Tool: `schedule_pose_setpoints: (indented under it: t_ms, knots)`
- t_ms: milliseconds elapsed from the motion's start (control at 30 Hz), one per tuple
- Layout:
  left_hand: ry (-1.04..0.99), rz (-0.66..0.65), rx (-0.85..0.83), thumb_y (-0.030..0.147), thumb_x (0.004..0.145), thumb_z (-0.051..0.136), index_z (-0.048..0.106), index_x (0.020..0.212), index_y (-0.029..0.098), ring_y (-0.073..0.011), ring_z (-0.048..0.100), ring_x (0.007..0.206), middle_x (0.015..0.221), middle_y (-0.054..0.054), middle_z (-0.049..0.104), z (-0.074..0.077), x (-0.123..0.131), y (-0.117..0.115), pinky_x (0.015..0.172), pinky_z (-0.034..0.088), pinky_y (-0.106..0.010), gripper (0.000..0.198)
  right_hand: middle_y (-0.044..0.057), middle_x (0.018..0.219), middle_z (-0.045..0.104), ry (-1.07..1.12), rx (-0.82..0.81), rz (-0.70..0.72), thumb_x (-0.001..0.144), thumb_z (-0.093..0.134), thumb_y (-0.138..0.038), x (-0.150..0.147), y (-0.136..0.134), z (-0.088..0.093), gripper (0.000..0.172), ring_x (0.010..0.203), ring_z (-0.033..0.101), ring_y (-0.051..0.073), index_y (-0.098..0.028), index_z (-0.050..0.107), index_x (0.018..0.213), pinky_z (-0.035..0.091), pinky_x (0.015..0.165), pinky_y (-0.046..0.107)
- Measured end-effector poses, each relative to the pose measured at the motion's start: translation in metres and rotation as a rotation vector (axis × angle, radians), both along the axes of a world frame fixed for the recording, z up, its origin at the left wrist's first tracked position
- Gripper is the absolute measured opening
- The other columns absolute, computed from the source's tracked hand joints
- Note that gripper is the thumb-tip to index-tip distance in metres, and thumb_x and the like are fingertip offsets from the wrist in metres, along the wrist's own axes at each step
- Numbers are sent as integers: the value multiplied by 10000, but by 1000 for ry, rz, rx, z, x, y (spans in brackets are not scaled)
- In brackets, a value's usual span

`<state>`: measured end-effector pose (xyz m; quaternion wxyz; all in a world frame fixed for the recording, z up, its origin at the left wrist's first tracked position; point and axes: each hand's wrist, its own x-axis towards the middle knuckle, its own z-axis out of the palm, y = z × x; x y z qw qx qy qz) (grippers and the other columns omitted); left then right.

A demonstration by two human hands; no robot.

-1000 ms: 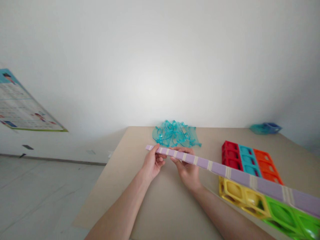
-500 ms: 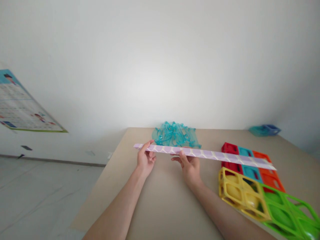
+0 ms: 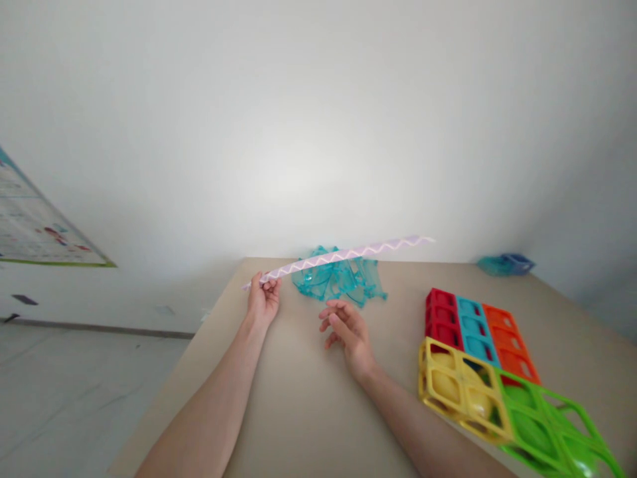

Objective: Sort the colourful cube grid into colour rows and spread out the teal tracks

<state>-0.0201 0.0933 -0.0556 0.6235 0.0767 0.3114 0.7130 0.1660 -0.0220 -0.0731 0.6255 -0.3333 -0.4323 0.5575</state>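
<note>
A long, thin lilac strip [image 3: 348,253] is held up in the air above the far edge of the table [image 3: 308,398]. It is flat and narrow, pale purple with a white zigzag line running along its whole length, and it bows slightly upward in the middle. Its near end sits at the left hand [image 3: 263,302]; from there it rises toward 2 o'clock, passing over a heap of clear teal plastic pieces [image 3: 343,282] without touching them, and its free end shows against the white wall.

The left grip is clenched on the strip just in from its left end, thumb and fingers pinching it, with a short stub sticking out past the hand toward 9 o'clock. The right hand [image 3: 346,328] hangs low over the table at 4 o'clock from the left one, its grip released, fingers loosely curled and spread, touching nothing; the strip passes well above it.

At 3 o'clock from the right hand lies a flat block of red, teal and orange tiles [image 3: 475,325]. Against its near side sit yellow frames [image 3: 455,388], with green frames [image 3: 547,431] adjoining them toward 4 o'clock.
</note>
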Motion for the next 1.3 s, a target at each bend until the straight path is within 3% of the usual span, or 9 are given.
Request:
schedule_pose_setpoints:
  t_ms: [200, 433, 567, 700, 833, 967, 1100, 1200, 1300]
  knots:
    - [2, -23, -12, 196, 886, 546, 488, 647, 154, -34, 551, 431, 466, 78, 499, 0, 4, 44, 650, 574, -166, 249, 20, 840, 585, -34, -36, 50, 766, 659, -439, 0, 2, 0, 317, 678, 540, 133, -211, 570, 968, 405, 412, 173]
    - [21, -166, -13, 184, 922, 494, 505, 697, 130, -114, 661, 562, 507, 23, 552, -5, 21, 88, 686, 604, -277, 232, 17, 800, 560, -64, -50, 66, 742, 651, -478, -3, 1, 4, 350, 640, 495, 122, -191, 580, 928, 364, 400, 172]
    - [51, -243, 3, 181, 933, 460, 559, 790, 98, -172, 707, 671, 594, -49, 638, -5, 27, 97, 695, 608, -315, 193, 20, 793, 551, -96, -60, 81, 743, 651, -491, -3, 0, 4, 369, 645, 483, 118, -178, 586, 926, 352, 410, 172]
    - [73, -295, 34, 201, 937, 441, 595, 962, 75, -216, 716, 853, 864, -156, 716, -3, 26, 95, 738, 606, -333, 201, 19, 799, 542, -96, -63, 82, 744, 649, -496, -3, 1, 3, 372, 649, 479, 117, -182, 586, 934, 351, 412, 172]
    - [104, -289, 63, 191, 923, 439, 591, 1040, 77, -213, 701, 929, 965, -163, 710, -2, 24, 93, 783, 595, -321, 223, 8, 767, 520, -107, -65, 80, 731, 659, -500, -4, 2, 1, 379, 623, 463, 112, -182, 582, 924, 340, 401, 172]
    - [184, -204, 70, 154, 869, 470, 597, 986, 84, -222, 701, 907, 942, -172, 705, -4, 21, 95, 774, 589, -343, 186, 10, 778, 518, -117, -61, 91, 736, 654, -488, -4, 3, -1, 376, 610, 454, 109, -182, 573, 940, 336, 400, 176]
    - [319, 90, 46, 112, 774, 518, 563, 855, 147, -125, 653, 586, 699, -36, 661, -9, 10, 90, 575, 547, -235, 99, 9, 795, 520, -246, -14, 76, 800, 592, -412, -2, 2, -5, 283, 621, 463, 107, -183, 573, 965, 351, 431, 181]
    - [419, 297, 6, 98, 735, 497, 499, 766, 173, -54, 443, 360, 520, 69, 514, -16, 2, 71, 385, 362, -149, 82, -4, 758, 541, -546, 139, 60, 839, 541, -273, -1, 1, -5, 166, 645, 491, 102, -176, 585, 967, 390, 521, 191]
    - [512, 327, 4, 98, 681, 519, 496, 714, 171, -45, 380, 343, 486, 80, 480, -21, 0, 34, 355, 271, -147, 84, -13, 730, 563, -808, 251, 54, 825, 519, -182, -2, -2, -2, 159, 611, 497, 95, -174, 597, 964, 412, 571, 205]
